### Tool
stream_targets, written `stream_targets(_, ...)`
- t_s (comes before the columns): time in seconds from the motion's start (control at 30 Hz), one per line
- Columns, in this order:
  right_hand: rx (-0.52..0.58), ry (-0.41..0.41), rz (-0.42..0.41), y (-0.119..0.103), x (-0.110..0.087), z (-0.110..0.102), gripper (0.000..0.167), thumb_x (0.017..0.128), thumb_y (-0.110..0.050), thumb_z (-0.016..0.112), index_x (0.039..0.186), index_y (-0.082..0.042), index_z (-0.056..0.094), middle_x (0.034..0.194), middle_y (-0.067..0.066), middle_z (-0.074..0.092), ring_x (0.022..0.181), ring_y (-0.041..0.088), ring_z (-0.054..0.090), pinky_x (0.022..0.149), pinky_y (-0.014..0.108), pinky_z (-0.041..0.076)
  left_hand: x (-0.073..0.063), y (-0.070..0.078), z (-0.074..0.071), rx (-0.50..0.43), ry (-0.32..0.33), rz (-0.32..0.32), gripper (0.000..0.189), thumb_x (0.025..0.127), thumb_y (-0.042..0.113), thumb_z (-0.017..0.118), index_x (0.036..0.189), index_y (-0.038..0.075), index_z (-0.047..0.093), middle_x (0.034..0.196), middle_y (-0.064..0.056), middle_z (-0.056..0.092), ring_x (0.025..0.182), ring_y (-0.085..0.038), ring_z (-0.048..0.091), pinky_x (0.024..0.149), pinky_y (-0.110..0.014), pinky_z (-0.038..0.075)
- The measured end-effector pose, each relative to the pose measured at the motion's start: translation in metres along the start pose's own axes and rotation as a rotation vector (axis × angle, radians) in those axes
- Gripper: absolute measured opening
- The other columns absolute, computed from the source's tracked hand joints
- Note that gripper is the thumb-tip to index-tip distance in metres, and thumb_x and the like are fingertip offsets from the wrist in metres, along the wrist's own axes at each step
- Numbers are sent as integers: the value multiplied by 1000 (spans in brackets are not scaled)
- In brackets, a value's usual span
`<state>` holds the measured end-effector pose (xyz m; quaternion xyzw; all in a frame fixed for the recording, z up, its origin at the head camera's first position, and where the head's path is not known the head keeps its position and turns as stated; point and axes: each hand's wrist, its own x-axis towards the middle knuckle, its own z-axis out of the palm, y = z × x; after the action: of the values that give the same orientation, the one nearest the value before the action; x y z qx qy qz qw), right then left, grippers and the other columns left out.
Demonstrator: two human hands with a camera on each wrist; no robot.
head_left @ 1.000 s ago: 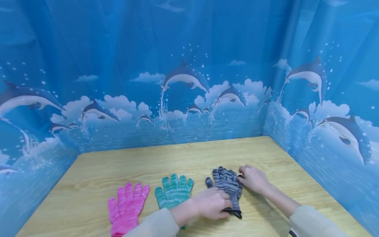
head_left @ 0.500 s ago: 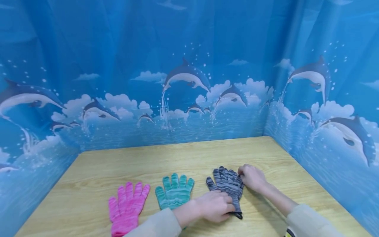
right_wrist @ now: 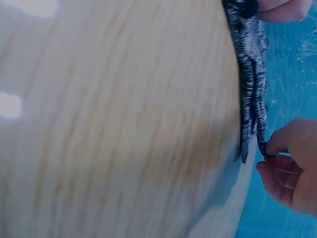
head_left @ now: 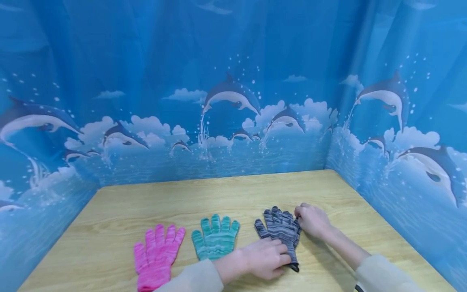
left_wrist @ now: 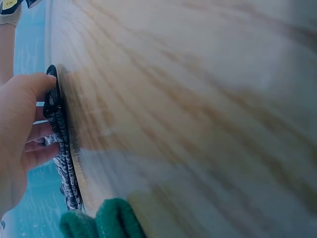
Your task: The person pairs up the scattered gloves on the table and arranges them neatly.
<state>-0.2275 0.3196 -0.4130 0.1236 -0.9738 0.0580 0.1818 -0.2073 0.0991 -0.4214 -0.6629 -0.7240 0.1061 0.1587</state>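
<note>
A grey-and-black knit glove (head_left: pixel 279 228) with a black cuff lies palm-down or palm-up, I cannot tell which, at the right of the row in the head view. My left hand (head_left: pixel 266 257) rests on its lower part, thumb at the cuff and fingertips pressing the fabric, as the left wrist view shows. At the far right edge of the glove my right hand (head_left: pixel 313 219) pinches a fingertip. From the right wrist camera, the grey glove (right_wrist: pixel 251 74) shows two layers, the upper one held at its end by my right hand (right_wrist: pixel 297 166).
To the left lie a green knit glove (head_left: pixel 216 237), its lower part hidden by my left arm, and a pink glove (head_left: pixel 157 255). All rest on a wood-grain table (head_left: pixel 204 194). A blue dolphin-print curtain (head_left: pixel 164 81) hangs behind and beside it.
My left hand has shifted slightly rightward over the grey glove's cuff, and its fingers are spread more. My right hand stays at the glove's fingertip. The green and pink gloves have not moved.
</note>
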Motion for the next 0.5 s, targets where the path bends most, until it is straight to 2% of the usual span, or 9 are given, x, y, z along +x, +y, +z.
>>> stream_targets(0.23,19,-3,17,3,-1,2,18,64,5,59,67,-12,56,66,0,51,57,17,50,48,34,41,0,1,2,-19,-11,-19,23,87,42,57,104,27,60,95,12,52,85,-4,46,64,-16,35)
stream_targets(0.4,-7,-57,6,3,-3,6,15,67,5,60,72,-10,57,68,2,55,60,19,54,48,34,42,1,1,1,-32,-30,-25,24,87,41,57,106,27,59,98,12,52,86,-4,46,65,-15,35)
stream_targets(0.5,-29,-42,-11,4,-3,7,15,68,3,62,72,-9,55,68,2,55,58,20,54,46,34,41,1,0,0,-39,-38,-30,24,88,41,56,108,27,60,99,13,53,88,-4,47,66,-16,36)
